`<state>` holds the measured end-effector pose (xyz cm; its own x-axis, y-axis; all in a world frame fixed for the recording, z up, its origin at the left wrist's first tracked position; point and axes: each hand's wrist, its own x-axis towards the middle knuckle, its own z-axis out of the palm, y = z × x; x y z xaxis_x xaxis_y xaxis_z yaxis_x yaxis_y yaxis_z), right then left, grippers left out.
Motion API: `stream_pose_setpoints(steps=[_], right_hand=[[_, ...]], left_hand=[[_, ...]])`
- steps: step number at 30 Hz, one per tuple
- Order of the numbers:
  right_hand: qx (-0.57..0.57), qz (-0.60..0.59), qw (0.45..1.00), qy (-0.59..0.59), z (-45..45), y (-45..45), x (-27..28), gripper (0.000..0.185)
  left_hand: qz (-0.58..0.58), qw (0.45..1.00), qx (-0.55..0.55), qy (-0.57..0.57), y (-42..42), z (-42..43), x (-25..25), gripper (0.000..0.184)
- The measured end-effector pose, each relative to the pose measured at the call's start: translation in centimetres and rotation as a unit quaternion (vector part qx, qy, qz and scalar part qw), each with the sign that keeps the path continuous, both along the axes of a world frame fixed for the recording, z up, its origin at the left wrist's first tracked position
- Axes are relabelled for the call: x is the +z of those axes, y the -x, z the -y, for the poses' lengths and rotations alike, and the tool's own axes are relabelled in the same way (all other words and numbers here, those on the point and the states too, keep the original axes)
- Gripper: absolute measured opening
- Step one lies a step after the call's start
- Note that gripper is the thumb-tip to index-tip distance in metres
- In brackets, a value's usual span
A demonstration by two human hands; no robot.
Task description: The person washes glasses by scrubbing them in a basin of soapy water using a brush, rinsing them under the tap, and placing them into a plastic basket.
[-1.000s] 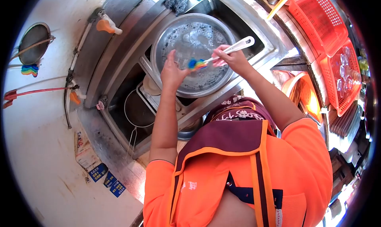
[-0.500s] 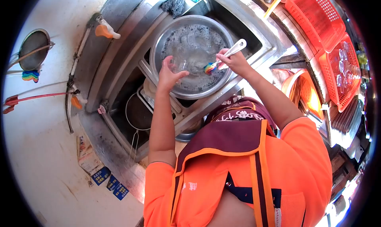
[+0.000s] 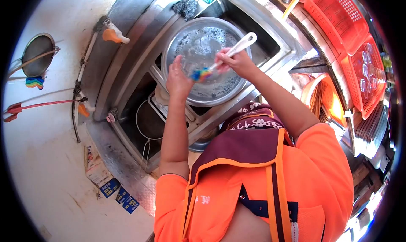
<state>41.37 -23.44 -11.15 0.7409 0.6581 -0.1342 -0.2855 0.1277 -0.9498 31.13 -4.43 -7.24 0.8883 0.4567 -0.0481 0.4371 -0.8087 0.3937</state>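
My right hand is closed around the white handle of a cleaning brush. The rainbow-coloured head of the brush is by the fingers of my left hand. That hand is curled around what looks like a clear drinking glass; its outline is faint, and the brush head partly covers it. Both hands are over a large round steel basin of sudsy water, where clear shapes show dimly under the surface. The basin sits across the sink.
Beside the basin, a wire strainer rests in the other sink compartment. A dark scouring pad lies on the back ledge. Taps with orange handles line the wall. To the right, a red basket holds several clear glasses.
My right hand has moved left with the brush, bringing its head close to my left hand. My left hand has turned slightly, and its fingers are closer together.
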Motion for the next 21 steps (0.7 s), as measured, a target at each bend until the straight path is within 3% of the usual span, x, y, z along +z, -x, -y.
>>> stream_pose_setpoints(steps=[2, 6, 7, 12, 14, 17, 21], right_hand=[[0.021, -0.011, 0.999, 0.041, 1.8, -0.4, -0.7, 0.028], [-0.116, -0.148, 0.98, -0.062, 2.8, -3.3, 0.8, 0.032], [-0.108, -0.157, 0.981, -0.049, 2.4, -3.9, 1.2, 0.032], [0.004, -0.175, 0.984, -0.024, -0.1, -4.3, 3.5, 0.036], [0.038, -0.154, 0.986, -0.044, -0.1, -4.2, 3.8, 0.037], [0.14, -0.036, 0.989, 0.016, 0.8, -4.3, 4.6, 0.037], [0.114, 0.035, 0.989, 0.09, 2.0, -5.3, 2.0, 0.033]], left_hand=[[0.013, 0.999, -0.003, -0.03, 0.2, -0.3, -0.1, 0.09], [0.004, 0.996, -0.02, 0.084, 0.3, 0.2, 1.8, 0.09], [0.016, 0.989, -0.038, 0.142, 0.0, 0.5, 2.4, 0.09], [0.065, 0.979, -0.139, 0.134, -0.7, 1.9, 4.6, 0.091], [0.076, 0.972, -0.179, 0.13, -0.7, 1.9, 4.9, 0.088], [0.035, 0.96, -0.232, 0.15, -0.8, 1.3, 5.3, 0.088], [0.014, 0.94, -0.225, 0.257, 0.6, -1.3, 1.7, 0.085]])
